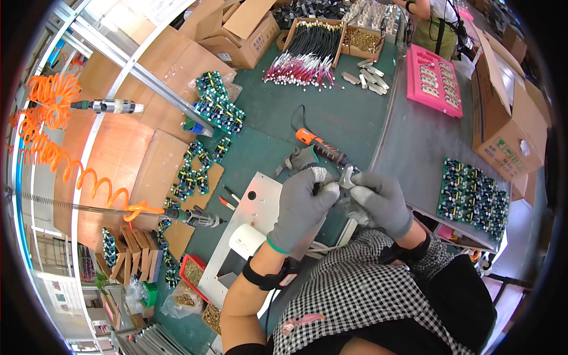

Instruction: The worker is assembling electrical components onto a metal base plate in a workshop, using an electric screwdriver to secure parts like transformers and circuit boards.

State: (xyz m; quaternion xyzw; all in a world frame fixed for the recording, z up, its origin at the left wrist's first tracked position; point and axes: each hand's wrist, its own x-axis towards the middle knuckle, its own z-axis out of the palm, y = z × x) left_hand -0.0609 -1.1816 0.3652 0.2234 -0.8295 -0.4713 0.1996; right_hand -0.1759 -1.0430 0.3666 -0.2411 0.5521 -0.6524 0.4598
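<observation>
Both my hands wear grey gloves with pale fingertips and are close together above the front edge of the bench. My left hand [300, 207] has its fingers curled and its thumb pressed in. My right hand [381, 201] pinches a small whitish, crumpled piece [347, 177] that stands up between the two hands. Its kind I cannot make out. Beneath the fingers shows some translucent crumpled material [357, 214]. Just beyond the hands lie an orange and black electric screwdriver [319, 145] and a loose grey glove [299, 158].
A metal panel [258, 195] with a white roll [245, 239] lies left of my hands. Green circuit boards [216, 106] are at the left, more [473, 198] at the right. Wire bundles [310, 50] fill a far box. An air screwdriver [198, 218] hangs at the left. A co-worker [435, 26] is far right.
</observation>
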